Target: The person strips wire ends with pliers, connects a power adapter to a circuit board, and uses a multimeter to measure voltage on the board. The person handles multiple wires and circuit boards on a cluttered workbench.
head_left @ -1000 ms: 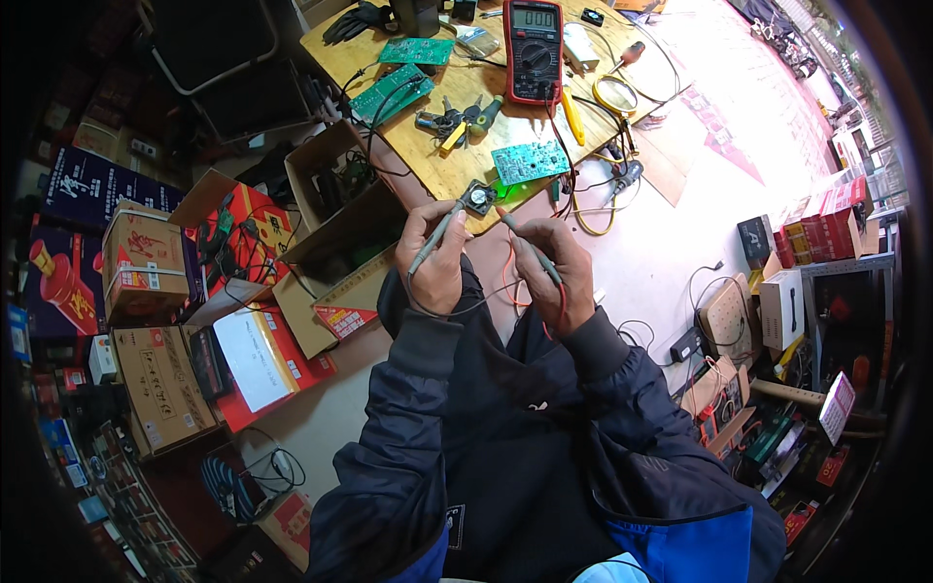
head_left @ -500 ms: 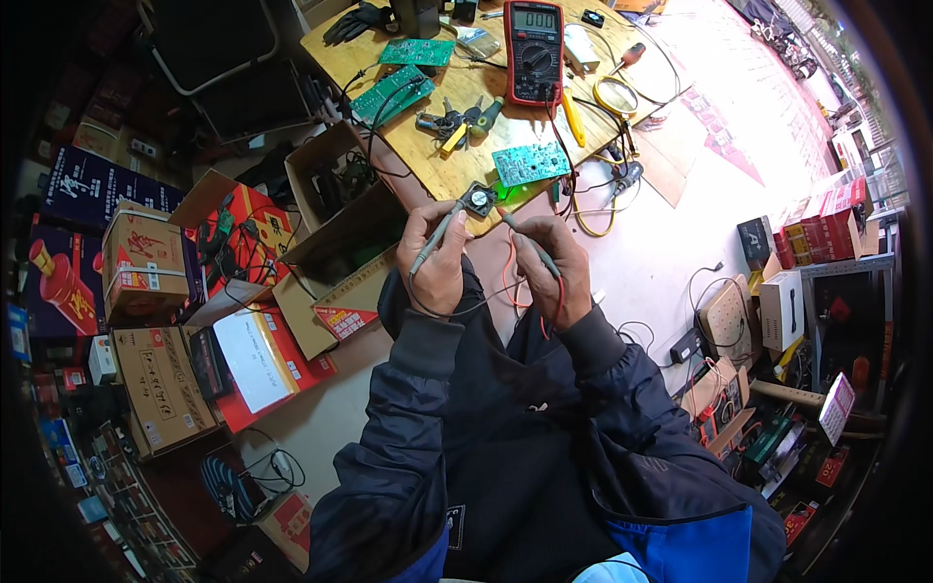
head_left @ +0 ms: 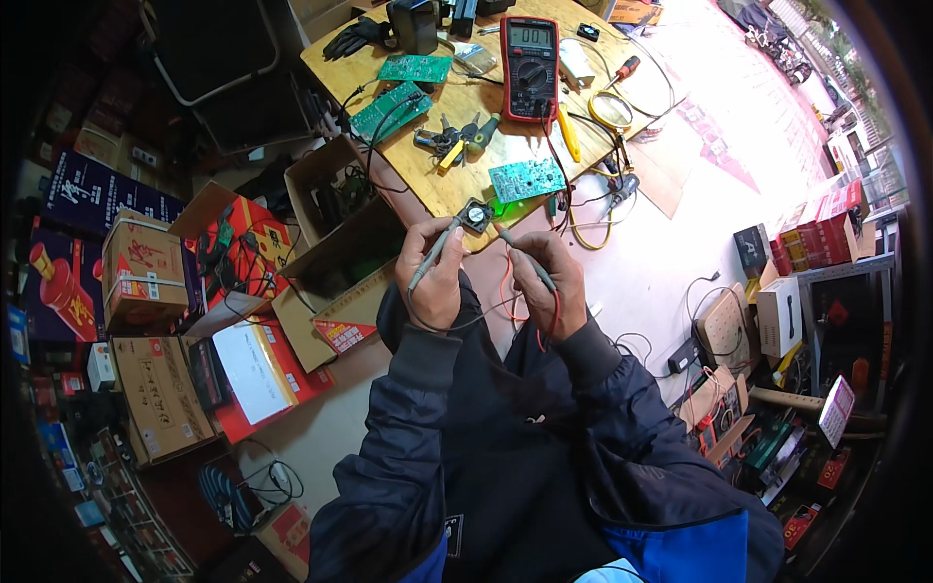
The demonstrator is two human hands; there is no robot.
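Note:
My left hand (head_left: 433, 290) is closed round a grey test probe (head_left: 431, 258), its tip at the left edge of a small square black part with a round silver centre (head_left: 475, 215). That part lies at the near corner of the wooden table. My right hand (head_left: 556, 291) pinches a second test probe (head_left: 534, 265) with a red lead, pointing at the part's right side; whether its tip touches, I cannot make out. Farther back, a red and black multimeter (head_left: 531, 87) lies with its display lit. A green circuit board (head_left: 527, 180) sits just behind the black part.
On the wooden table (head_left: 408, 178) are more green boards (head_left: 391, 110), a bunch of keys (head_left: 455, 138), a yellow-handled tool (head_left: 569, 133), a yellow ring (head_left: 611, 109) and a black glove (head_left: 358, 38). Cardboard boxes (head_left: 160, 394) crowd the left; loose cables hang off the table's right edge.
The whole view has shifted slightly, so table and hands appear lower. The multimeter's reading has changed. Both hands keep their probes by the black part.

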